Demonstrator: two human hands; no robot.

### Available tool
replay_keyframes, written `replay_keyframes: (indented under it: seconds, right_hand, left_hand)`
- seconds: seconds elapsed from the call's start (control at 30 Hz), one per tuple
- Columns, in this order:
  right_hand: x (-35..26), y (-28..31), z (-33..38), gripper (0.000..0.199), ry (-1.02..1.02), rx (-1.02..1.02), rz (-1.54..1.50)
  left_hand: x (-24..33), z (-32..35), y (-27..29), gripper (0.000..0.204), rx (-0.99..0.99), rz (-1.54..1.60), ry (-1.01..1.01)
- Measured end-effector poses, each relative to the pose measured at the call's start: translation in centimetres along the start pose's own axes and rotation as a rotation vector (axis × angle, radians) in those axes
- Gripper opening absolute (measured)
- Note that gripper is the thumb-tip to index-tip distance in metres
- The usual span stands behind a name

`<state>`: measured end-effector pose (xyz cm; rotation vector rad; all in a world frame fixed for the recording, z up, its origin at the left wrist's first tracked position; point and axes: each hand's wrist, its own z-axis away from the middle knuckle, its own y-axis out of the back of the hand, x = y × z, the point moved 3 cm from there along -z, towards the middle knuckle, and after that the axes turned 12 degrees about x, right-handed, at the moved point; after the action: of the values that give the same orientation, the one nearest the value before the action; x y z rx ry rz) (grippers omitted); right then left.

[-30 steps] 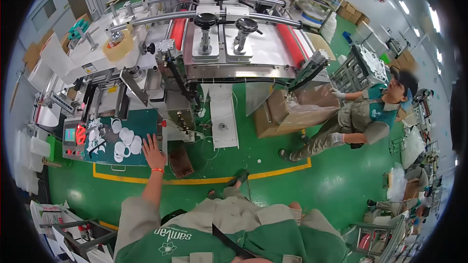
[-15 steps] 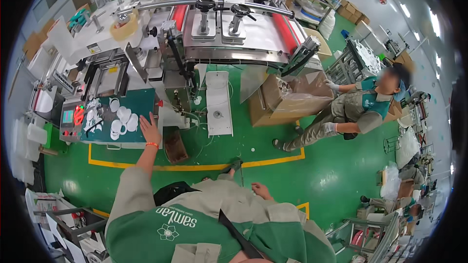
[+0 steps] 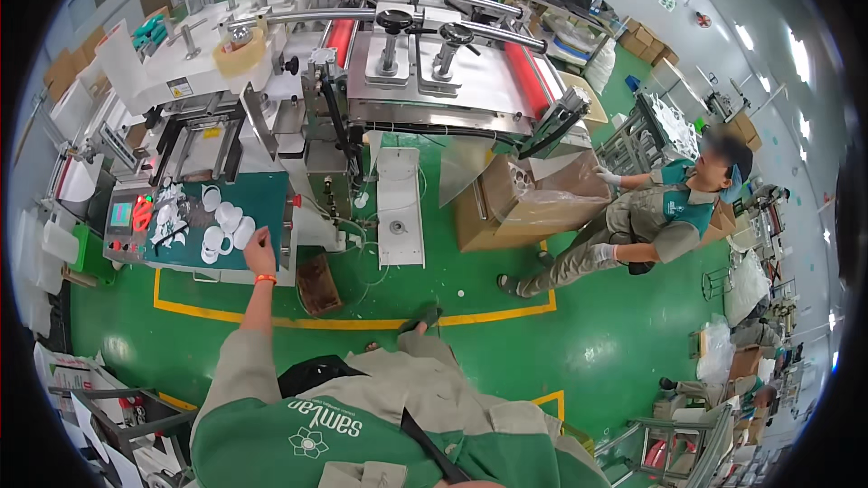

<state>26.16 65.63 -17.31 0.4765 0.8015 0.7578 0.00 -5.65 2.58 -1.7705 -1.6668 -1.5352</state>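
My left hand [image 3: 260, 253] is over the right part of a dark green mat [image 3: 262, 192], its fingers drawn together. Whether anything is between them is too small to make out. Just left of it, several round white discs [image 3: 244, 231] lie loose and overlapping. Farther left on the mat are a heap of white scraps [image 3: 169, 210] and a slim black tool [image 3: 168, 239]. Red-handled scissors [image 3: 142, 212] rest at the mat's left side, beside a control panel [image 3: 121, 213]. My right hand is out of view.
A large machine with red rollers [image 3: 527, 81] and black knobs stands ahead. A co-worker [image 3: 674, 208] in white gloves is at the right, by an open cardboard box [image 3: 479, 208]. A small brown bin [image 3: 318, 285] sits on the floor near my left forearm.
My left hand has gone from spread fingers to curled ones and shifted slightly left and nearer. My right hand has dropped out of view. The co-worker's posture has changed slightly.
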Motion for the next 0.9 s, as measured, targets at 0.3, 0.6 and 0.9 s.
replay_keyframes:
  seconds: [0.3, 0.6, 0.9]
  right_hand:
    - [-3.5, 3.2, -2.8, 0.030, -0.037, 0.279, 0.045]
    - [-20.2, 10.4, -4.9, 0.035, 0.431, 0.044, 0.114]
    - [-18.3, 17.1, 5.1, 0.035, 0.371, -0.332, 0.302]
  left_hand:
    - [4.3, -1.7, 1.4, 0.021, 0.056, -0.163, 0.048]
    - [3.8, -3.3, -1.7, 0.048, -0.113, -0.348, -0.229]
    - [0.7, -1.5, -8.3, 0.096, -0.254, -0.679, -0.404]
